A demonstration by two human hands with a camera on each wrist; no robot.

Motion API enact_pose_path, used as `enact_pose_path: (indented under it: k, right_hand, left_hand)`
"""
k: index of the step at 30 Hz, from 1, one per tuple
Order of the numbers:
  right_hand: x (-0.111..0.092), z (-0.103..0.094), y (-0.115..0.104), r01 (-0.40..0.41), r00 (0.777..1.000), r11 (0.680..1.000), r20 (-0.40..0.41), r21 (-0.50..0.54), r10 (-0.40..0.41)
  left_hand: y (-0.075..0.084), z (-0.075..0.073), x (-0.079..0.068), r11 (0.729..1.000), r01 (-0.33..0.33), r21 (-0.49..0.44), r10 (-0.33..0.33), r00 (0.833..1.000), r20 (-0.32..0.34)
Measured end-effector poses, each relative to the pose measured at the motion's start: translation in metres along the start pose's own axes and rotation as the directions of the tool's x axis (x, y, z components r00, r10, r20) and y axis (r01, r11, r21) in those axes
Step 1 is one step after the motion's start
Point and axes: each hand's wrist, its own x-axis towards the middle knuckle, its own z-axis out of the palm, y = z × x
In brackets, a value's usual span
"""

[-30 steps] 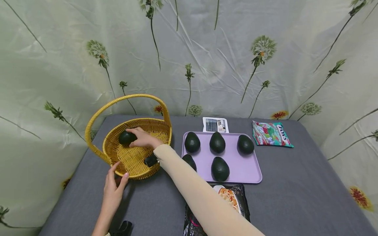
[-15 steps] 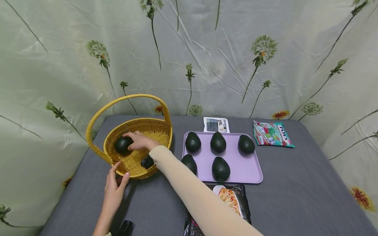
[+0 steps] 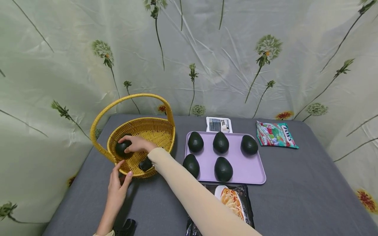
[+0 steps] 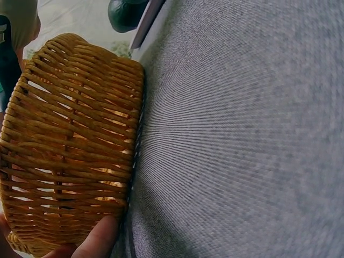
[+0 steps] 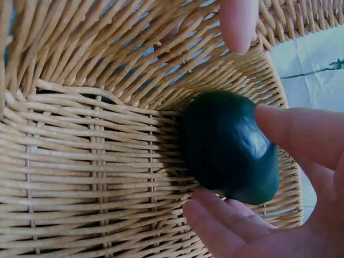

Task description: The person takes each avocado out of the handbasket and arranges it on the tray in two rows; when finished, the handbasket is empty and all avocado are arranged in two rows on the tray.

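Observation:
A yellow wicker basket (image 3: 160,136) with a tall arched handle stands on the left of the table. Inside it, against the left wall, sits a dark green avocado (image 5: 226,145). My right hand (image 3: 137,144) reaches in and holds that avocado, thumb on one side and fingers on the other in the right wrist view. My left hand (image 3: 116,190) grips the basket's near rim; one fingertip (image 5: 239,24) hangs over the inside of the wall. Several more avocados (image 3: 223,169) lie on a lilac tray (image 3: 248,173) to the right.
Behind the tray lies a white printed packet (image 3: 219,125). A teal and red snack bag (image 3: 277,134) is at the back right. A black food packet (image 3: 233,200) lies in front of the tray, partly under my right sleeve (image 3: 189,193). Grey cloth (image 3: 301,196) covers the table.
My right hand has moved slightly left and down with the avocado, toward the basket's left wall. My left hand stays at the rim. The head view has shifted a little.

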Motion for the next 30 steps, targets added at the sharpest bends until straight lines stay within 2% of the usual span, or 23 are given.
enact_pose_path:
  k: [3, 9, 11, 15, 17, 20, 24, 27, 30]
  right_hand:
    - [0.001, -0.001, 0.002, -0.002, 1.0, 1.0, -0.011, -0.004, 0.002]
    - [0.003, 0.004, 0.001, -0.04, 0.999, 0.998, 0.025, -0.043, 0.041]
    - [0.004, 0.007, -0.001, -0.057, 0.998, 0.997, 0.004, -0.05, 0.057]
    - [0.003, 0.009, -0.003, -0.049, 0.998, 0.996, -0.032, -0.077, 0.047]
    - [0.001, 0.006, -0.001, -0.032, 0.999, 0.996, -0.022, -0.078, 0.03]
    - [-0.006, -0.005, 0.003, 0.003, 1.0, 1.0, 0.02, -0.025, -0.003]
    - [-0.026, -0.034, 0.011, 0.061, 0.995, 0.995, 0.071, 0.074, -0.066]
    - [-0.052, -0.06, 0.021, 0.12, 0.987, 0.985, 0.097, 0.124, -0.132]
    - [-0.087, -0.084, 0.038, 0.161, 0.981, 0.976, 0.083, 0.146, -0.175]
  left_hand:
    - [0.0, 0.001, 0.001, 1.0, -0.005, -0.003, 0.005, 1.0, 0.0]
    - [0.001, 0.003, 0.002, 1.0, 0.0, -0.003, 0.0, 1.0, 0.017]
    - [0.002, 0.003, 0.001, 1.0, 0.006, -0.007, -0.006, 1.0, 0.019]
    - [0.002, 0.0, 0.001, 1.0, 0.016, -0.016, -0.015, 1.0, 0.02]
    - [0.002, 0.0, 0.001, 1.0, 0.014, -0.017, -0.013, 1.0, 0.023]
    - [0.002, -0.001, 0.002, 1.0, 0.008, -0.019, -0.007, 1.0, 0.024]
    - [0.002, -0.001, 0.002, 1.0, 0.009, -0.016, -0.009, 1.0, 0.02]
    - [0.002, 0.0, 0.001, 1.0, 0.016, -0.006, -0.016, 1.0, 0.016]
    - [0.003, -0.001, 0.001, 1.0, 0.014, -0.001, -0.014, 1.0, 0.016]
